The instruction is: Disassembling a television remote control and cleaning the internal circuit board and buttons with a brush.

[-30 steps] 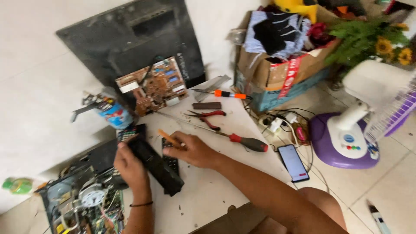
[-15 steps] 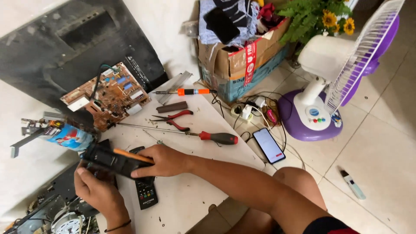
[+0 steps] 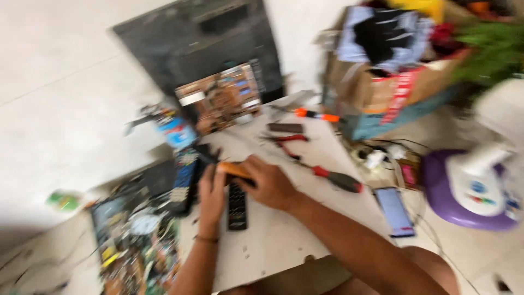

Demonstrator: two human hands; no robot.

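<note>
The view is blurred by motion. My left hand [image 3: 212,192] grips a black remote casing [image 3: 188,170] above the white board [image 3: 273,243]. My right hand [image 3: 271,183] is closed on an orange-handled tool [image 3: 232,169] whose tip meets the casing. A second black remote [image 3: 237,205] lies flat on the board just under both hands.
A brown circuit board [image 3: 221,98] leans on a black back panel [image 3: 207,38]. Red pliers [image 3: 286,141], a red-handled screwdriver [image 3: 338,179] and an orange screwdriver [image 3: 316,114] lie to the right. An opened chassis [image 3: 136,240], a phone [image 3: 394,210], a purple fan [image 3: 469,191] and a cardboard box [image 3: 376,82] surround the board.
The camera swung, so the scene shifted right and blurred. Both hands stayed together on the black casing, with the orange-handled tool still held against it.
</note>
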